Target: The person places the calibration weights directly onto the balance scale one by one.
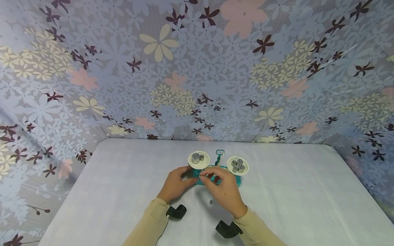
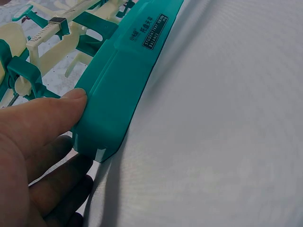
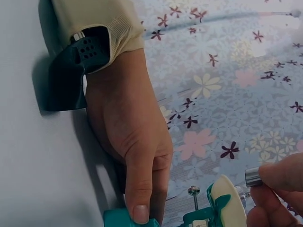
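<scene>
A teal tray balance [image 2: 106, 101] stands on the white-covered table with its two cream pans raised. My left hand [image 1: 177, 182] grips the left end of its base, the thumb on the near face and the other fingers round the end. Between thumb and fingertips, my right hand [image 1: 225, 188] pinches a small metal cylinder weight [image 3: 253, 176], held in front of the left pan [image 1: 206, 164]. That pan carries two weights of different size, while several sit on the right pan [image 1: 246, 170]. Another small weight [image 1: 210, 202] rests on the table between the forearms.
White cloth covers the table [image 1: 129, 164] on both sides of the balance. Floral-patterned fabric [image 1: 203, 64] rises behind the table's far edge. A black wrist device [image 1: 177, 211] sits on the left wrist and a second one [image 1: 227, 229] on the right.
</scene>
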Demonstrator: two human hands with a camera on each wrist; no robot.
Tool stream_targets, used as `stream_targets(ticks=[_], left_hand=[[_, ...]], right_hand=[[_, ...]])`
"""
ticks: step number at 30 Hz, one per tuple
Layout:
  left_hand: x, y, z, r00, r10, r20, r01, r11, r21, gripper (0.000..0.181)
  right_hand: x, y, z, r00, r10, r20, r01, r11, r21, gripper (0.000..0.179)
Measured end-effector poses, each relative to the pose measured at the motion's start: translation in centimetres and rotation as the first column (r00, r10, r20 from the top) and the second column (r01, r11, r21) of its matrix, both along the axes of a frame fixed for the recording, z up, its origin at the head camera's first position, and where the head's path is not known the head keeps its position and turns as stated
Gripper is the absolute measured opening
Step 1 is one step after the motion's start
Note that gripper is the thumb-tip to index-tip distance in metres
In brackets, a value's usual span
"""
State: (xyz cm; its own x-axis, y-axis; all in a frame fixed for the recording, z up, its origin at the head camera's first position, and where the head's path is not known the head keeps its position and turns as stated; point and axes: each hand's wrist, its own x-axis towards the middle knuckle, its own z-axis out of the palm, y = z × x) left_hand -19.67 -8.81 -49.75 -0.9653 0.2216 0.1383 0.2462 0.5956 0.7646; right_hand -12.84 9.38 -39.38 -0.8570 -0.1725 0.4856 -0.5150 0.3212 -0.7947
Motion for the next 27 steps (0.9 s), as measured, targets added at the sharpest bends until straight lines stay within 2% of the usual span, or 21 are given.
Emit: stream_targets(ticks=[12, 14, 21, 27], left_hand=[[0.2, 0.0, 0.3, 1.0, -0.006, -0.003, 0.006, 1.0, 0.019, 0.058], [0.2, 0.0, 0.3, 1.0, -0.006, -0.002, 0.006, 1.0, 0.018, 0.058], [0.1, 0.0, 0.0, 1.0, 0.008, 0.013, -0.009, 1.0, 0.006, 0.06], [0.1, 0.0, 0.0, 1.0, 0.006, 0.005, -0.006, 1.0, 0.006, 0.061]], right_hand=[[-0.5, -0.7, 0.4, 1.0, -0.016, 0.01, 0.016, 1.0, -0.003, 0.009], [-0.7, -0.8, 0.2, 1.0, -0.017, -0.004, 0.017, 1.0, -0.009, 0.009], [-2.7, -0.8, -2.5, 0.998, -0.043, -0.056, 0.043, 0.999, 0.011, 0.007], [-3.3, -0.9, -3.0, 0.996, -0.038, -0.079, 0.04, 0.999, 0.02, 0.008]])
